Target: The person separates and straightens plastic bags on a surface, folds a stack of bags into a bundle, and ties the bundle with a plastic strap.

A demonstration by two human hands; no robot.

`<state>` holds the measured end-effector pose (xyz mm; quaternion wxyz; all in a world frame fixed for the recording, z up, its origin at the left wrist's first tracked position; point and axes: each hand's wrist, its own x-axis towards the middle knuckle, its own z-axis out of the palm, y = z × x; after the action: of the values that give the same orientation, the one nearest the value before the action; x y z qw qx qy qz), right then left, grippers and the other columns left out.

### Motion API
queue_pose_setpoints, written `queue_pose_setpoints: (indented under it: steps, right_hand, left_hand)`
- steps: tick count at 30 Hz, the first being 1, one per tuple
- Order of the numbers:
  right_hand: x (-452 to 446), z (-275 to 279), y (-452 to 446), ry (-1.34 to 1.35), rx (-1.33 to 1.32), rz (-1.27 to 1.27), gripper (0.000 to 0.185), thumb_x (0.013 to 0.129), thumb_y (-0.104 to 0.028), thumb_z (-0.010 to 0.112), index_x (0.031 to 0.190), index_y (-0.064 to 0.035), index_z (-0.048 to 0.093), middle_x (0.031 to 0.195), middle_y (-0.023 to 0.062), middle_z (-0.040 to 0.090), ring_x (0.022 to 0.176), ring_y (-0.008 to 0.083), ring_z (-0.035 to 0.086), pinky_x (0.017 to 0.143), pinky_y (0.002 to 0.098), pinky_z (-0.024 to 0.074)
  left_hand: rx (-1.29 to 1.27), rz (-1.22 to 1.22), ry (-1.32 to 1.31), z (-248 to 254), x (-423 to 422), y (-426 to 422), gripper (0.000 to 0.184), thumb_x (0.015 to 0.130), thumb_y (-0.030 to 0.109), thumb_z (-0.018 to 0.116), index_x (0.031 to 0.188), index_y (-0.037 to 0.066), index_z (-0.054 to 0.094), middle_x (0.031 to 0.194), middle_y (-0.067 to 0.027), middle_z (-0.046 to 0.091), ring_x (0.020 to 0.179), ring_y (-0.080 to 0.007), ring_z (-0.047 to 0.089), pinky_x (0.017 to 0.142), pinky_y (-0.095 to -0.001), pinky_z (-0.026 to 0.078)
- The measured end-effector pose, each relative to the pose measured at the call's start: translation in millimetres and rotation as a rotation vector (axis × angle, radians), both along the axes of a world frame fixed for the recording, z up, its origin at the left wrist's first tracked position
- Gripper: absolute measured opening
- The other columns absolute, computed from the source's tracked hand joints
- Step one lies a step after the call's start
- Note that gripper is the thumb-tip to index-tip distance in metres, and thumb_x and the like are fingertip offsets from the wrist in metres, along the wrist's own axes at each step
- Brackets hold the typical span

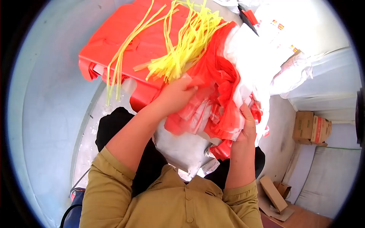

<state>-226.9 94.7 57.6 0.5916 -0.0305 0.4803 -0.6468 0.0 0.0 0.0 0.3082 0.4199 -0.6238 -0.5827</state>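
Red plastic bags [218, 76] hang gathered in a bunch in front of me, their lower ends crumpled and partly see-through. At the bunch's left side, my left hand [178, 95] is closed on the thin red plastic, slightly blurred. My right hand [248, 123] pinches the bunch's lower right edge between thumb and fingers. White plastic bags [245, 57] lie against the red ones, just above my right hand. Beyond my left hand, a bundle of yellow plastic strips [186, 53] rests on a red plastic-covered surface [110, 38].
A few loose yellow strips [121, 57] dangle over the red surface's near edge. On the floor at right stand a cardboard box [304, 127] and flattened cardboard [273, 193]. White printed sacks [292, 72] are heaped at upper right. A grey surface [180, 148] shows between my knees.
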Motion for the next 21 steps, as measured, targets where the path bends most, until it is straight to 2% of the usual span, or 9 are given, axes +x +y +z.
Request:
queue_pose_setpoints:
  steps: [2, 5, 8, 11, 14, 17, 21]
  right_hand:
    - [-4, -7, -1, 0.002, -0.009, 0.012, 0.053, 0.095, -0.012, 0.069, 0.144, 0.0013, 0.050, 0.131, 0.0228, 0.067, 0.110, 0.0393, 0.071, 0.091, 0.0539, 0.0628]
    - [3, -10, -1, -0.044, -0.023, 0.025, 0.052, 0.096, -0.012, 0.069, 0.143, 0.0010, 0.051, 0.130, 0.0225, 0.067, 0.109, 0.0389, 0.071, 0.091, 0.0538, 0.0629]
    - [8, 0, 1, -0.026, -0.021, 0.035, 0.051, 0.096, -0.010, 0.068, 0.143, 0.0007, 0.051, 0.129, 0.0224, 0.067, 0.110, 0.0387, 0.071, 0.091, 0.0534, 0.0630]
    - [7, 0, 0, -0.019, -0.032, 0.015, 0.051, 0.096, -0.008, 0.068, 0.143, 0.0003, 0.051, 0.129, 0.0222, 0.068, 0.110, 0.0384, 0.071, 0.092, 0.0532, 0.0630]
    - [7, 1, 1, -0.010, -0.026, 0.022, 0.050, 0.096, -0.008, 0.068, 0.143, -0.0003, 0.051, 0.129, 0.0217, 0.068, 0.111, 0.0371, 0.071, 0.093, 0.0520, 0.0630]
    - [6, -2, 0, 0.026, -0.050, 0.028, 0.049, 0.096, -0.008, 0.069, 0.142, -0.0007, 0.053, 0.129, 0.0208, 0.068, 0.112, 0.0350, 0.071, 0.094, 0.0510, 0.0629]
    - [6, 3, 1, 0.030, -0.011, 0.009, 0.048, 0.096, -0.006, 0.069, 0.140, -0.0009, 0.054, 0.130, 0.0196, 0.068, 0.113, 0.0337, 0.071, 0.095, 0.0501, 0.0625]
  left_hand:
    - [-0.084, -0.115, 0.014, -1, 8, 4, 0.034, 0.099, 0.014, 0.060, 0.132, 0.010, 0.069, 0.131, -0.0162, 0.069, 0.119, -0.0319, 0.067, 0.098, -0.0374, 0.053]
    - [-0.076, -0.141, -0.127, 6, 25, 7, 0.035, 0.095, 0.011, 0.062, 0.129, 0.008, 0.070, 0.127, -0.0153, 0.070, 0.116, -0.0337, 0.068, 0.096, -0.0393, 0.054]
    - [-0.512, -0.194, -0.403, -8, 34, 6, 0.036, 0.094, 0.009, 0.060, 0.129, 0.008, 0.070, 0.132, -0.0151, 0.068, 0.114, -0.0345, 0.068, 0.096, -0.0404, 0.055]
    - [-0.629, -0.112, -0.499, -3, 27, 12, 0.040, 0.090, 0.002, 0.062, 0.128, 0.011, 0.070, 0.139, -0.0162, 0.065, 0.121, -0.0365, 0.065, 0.099, -0.0419, 0.055]
    - [-0.833, -0.002, -0.496, -4, 23, 13, 0.042, 0.090, 0.002, 0.061, 0.129, 0.014, 0.070, 0.139, -0.0180, 0.064, 0.124, -0.0379, 0.063, 0.101, -0.0438, 0.054]
    - [-0.880, -0.097, -0.398, 0, 26, 13, 0.039, 0.086, -0.001, 0.062, 0.121, 0.012, 0.073, 0.141, -0.0189, 0.062, 0.126, -0.0388, 0.061, 0.103, -0.0459, 0.052]
    - [-0.818, -0.315, -0.331, -4, 33, 7, 0.027, 0.081, -0.002, 0.064, 0.104, 0.008, 0.074, 0.141, -0.0182, 0.062, 0.123, -0.0376, 0.062, 0.103, -0.0437, 0.051]
